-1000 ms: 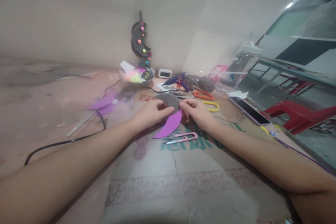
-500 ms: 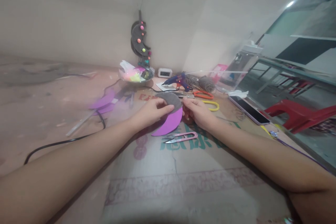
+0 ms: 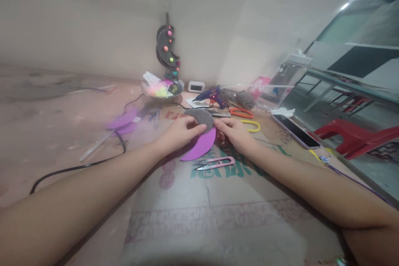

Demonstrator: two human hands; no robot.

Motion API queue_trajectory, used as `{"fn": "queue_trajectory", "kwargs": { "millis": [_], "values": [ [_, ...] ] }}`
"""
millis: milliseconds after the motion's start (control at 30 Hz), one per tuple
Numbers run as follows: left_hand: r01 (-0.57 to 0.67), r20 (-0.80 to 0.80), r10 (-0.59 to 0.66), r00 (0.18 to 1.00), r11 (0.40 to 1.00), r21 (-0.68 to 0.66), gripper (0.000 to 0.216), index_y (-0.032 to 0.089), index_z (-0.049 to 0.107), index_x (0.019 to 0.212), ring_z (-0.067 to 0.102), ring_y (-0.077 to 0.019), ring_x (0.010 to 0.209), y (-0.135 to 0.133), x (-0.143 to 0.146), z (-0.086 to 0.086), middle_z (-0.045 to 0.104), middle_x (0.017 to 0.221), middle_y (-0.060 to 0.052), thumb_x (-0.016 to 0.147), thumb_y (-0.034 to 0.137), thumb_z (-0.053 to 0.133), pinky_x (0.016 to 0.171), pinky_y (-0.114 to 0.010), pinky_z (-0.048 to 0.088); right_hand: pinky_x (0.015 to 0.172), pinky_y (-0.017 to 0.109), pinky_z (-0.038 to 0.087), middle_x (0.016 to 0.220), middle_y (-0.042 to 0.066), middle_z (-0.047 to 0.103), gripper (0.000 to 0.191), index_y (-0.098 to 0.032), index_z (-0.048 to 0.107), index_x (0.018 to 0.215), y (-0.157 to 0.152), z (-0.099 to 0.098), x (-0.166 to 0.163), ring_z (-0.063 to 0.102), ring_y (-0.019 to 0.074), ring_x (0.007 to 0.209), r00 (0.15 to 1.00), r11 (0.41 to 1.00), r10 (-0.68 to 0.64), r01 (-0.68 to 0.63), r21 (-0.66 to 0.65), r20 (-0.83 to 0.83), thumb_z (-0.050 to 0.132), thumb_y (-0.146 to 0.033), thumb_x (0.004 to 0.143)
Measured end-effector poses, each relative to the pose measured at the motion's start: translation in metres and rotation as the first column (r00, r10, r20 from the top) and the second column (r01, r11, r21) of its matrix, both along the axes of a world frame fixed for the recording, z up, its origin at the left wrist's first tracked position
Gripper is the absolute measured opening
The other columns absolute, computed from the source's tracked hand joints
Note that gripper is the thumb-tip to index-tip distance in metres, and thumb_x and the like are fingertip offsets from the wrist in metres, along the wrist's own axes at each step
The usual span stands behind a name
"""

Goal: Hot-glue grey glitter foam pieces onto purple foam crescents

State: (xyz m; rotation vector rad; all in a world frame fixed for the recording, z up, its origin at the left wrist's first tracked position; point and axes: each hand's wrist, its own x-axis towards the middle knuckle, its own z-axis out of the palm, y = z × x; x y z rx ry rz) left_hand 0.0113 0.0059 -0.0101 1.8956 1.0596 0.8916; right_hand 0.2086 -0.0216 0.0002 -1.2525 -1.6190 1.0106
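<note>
A crescent-shaped piece (image 3: pixel 201 145), purple on its lower part and covered with grey felt (image 3: pixel 201 117) on its upper part, is held over the cardboard. My left hand (image 3: pixel 186 131) grips it from the left, thumb lying on the grey felt and the other fingers behind. At its right edge my right hand (image 3: pixel 230 129) is closed, thumb and fingertips pinching the rim where grey meets purple. Some of those fingertips are hidden. Just below the crescent, pink-handled thread snips (image 3: pixel 215 163) lie on the cardboard (image 3: pixel 187 199).
Behind the hands lie orange-handled scissors (image 3: pixel 241 112), a yellow handle (image 3: pixel 252 125), a blue glue gun (image 3: pixel 210 96) and grey yarn (image 3: pixel 245 99). A bowl (image 3: pixel 163 96) and small clock (image 3: pixel 196 87) stand by the wall. Purple pieces (image 3: pixel 123 120) and a black cable (image 3: pixel 77 168) lie left, a phone (image 3: pixel 296 131) right.
My right hand has shifted slightly left along the crescent's right edge, its fingertips closer to the grey felt. My left hand keeps its hold.
</note>
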Motion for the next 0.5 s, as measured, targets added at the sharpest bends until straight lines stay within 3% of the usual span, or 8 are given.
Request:
{"fn": "queue_trajectory", "kwargs": {
  "millis": [133, 233, 333, 500],
  "values": [
    [0.004, 0.006, -0.004, 1.000, 0.999, -0.053, 0.039, 0.018, 0.055, 0.070, 0.056, -0.0147, 0.057, -0.0006, -0.0007, 0.0003, 0.061, 0.061, 0.000, 0.076, 0.056, 0.056, 0.052, -0.025, 0.038, 0.040, 0.020, 0.031, 0.054, -0.006, 0.048, 0.034, -0.019, 0.052, 0.073, 0.0025, 0.0009, 0.0012, 0.040, 0.0066, 0.042, 0.991, 0.990, -0.084, 0.094, 0.102, -0.103, 0.055, -0.051, 0.085],
    [0.000, 0.009, 0.001, 1.000, 0.999, -0.053, 0.038, 0.018, 0.055, 0.070, 0.057, -0.0150, 0.059, -0.0004, -0.0007, 0.0006, 0.061, 0.063, 0.000, 0.076, 0.055, 0.056, 0.053, -0.025, 0.039, 0.045, 0.021, 0.039, 0.086, 0.000, 0.063, 0.025, -0.021, 0.057, 0.090, 0.0024, 0.0030, 0.0010, 0.047, 0.0057, 0.048, 0.987, 0.982, -0.075, 0.098, 0.162, -0.140, 0.061, -0.044, 0.082],
    [-0.012, 0.014, 0.013, 1.000, 0.999, -0.041, 0.035, 0.018, 0.055, 0.070, 0.057, -0.0150, 0.061, -0.0010, 0.0000, 0.0032, 0.061, 0.064, 0.000, 0.077, 0.052, 0.057, 0.055, -0.025, 0.039, 0.047, 0.023, 0.043, 0.111, 0.004, 0.062, 0.031, -0.023, 0.058, 0.105, -0.0004, 0.0042, -0.0015, 0.051, 0.0065, 0.052, 0.992, 0.991, 0.015, 0.002, 0.131, -0.128, 0.060, -0.042, 0.082],
    [-0.054, 0.019, 0.055, 0.998, 0.998, -0.045, 0.035, 0.018, 0.053, 0.065, 0.054, -0.0139, 0.059, -0.0037, 0.0005, 0.0095, 0.059, 0.062, 0.001, 0.077, 0.050, 0.057, 0.057, -0.026, 0.038, 0.045, 0.022, 0.041, 0.078, 0.001, 0.062, 0.032, -0.019, 0.059, 0.107, -0.0003, 0.0015, -0.0047, 0.051, 0.0093, 0.053, 0.997, 1.000, 0.009, -0.008, 0.014, -0.081, 0.058, -0.039, 0.082]
  ]
}}
